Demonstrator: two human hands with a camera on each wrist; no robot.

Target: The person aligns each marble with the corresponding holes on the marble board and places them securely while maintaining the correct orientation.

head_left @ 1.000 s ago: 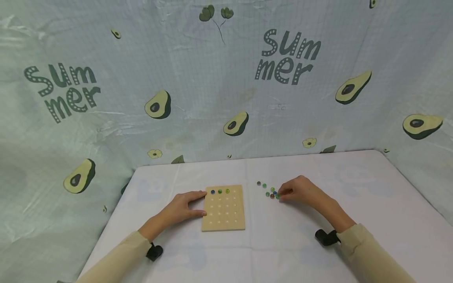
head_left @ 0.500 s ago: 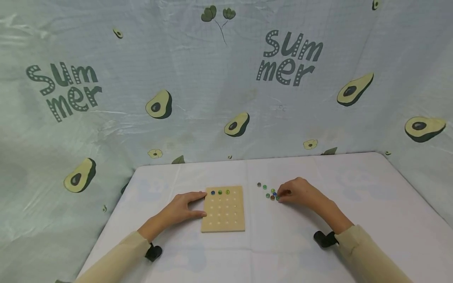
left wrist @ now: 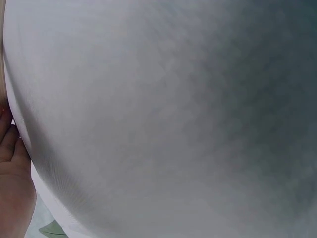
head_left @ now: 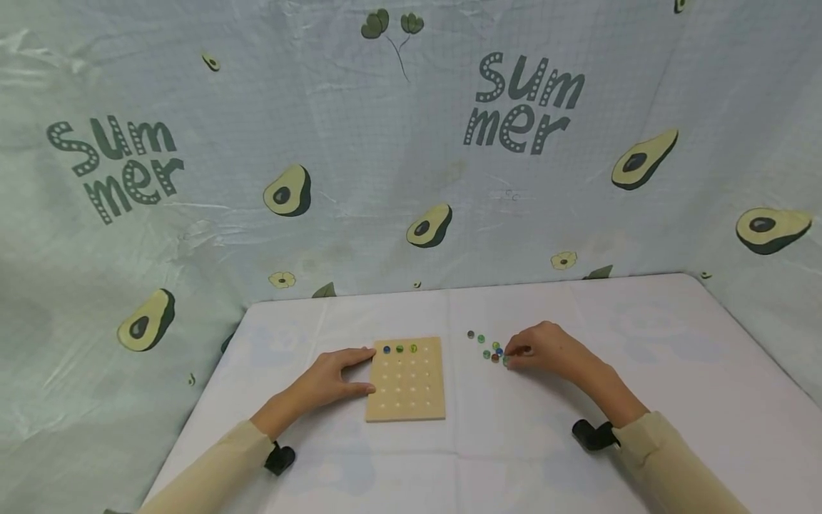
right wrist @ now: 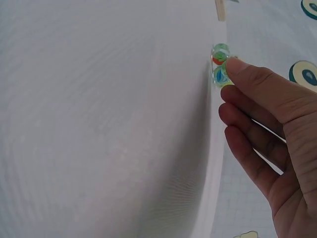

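A wooden board with rows of small hollows lies on the table, three glass marbles along its far row: a blue marble, a green marble and a yellow-green marble. My left hand rests against the board's left edge, thumb and fingers spread and mostly straight. To the right, my right hand pinches a green marble between thumb and fingertip, low by a loose cluster. That cluster includes a reddish-brown marble, a blue one and several green ones.
A dark marble lies at the far left of the loose cluster. The white-covered table ends at a back edge before a printed curtain. Black wrist cameras sit by both sleeves.
Both hands stay almost in place. The right fingertips and the green marble at them shift very slightly; the marbles on the board are unchanged.
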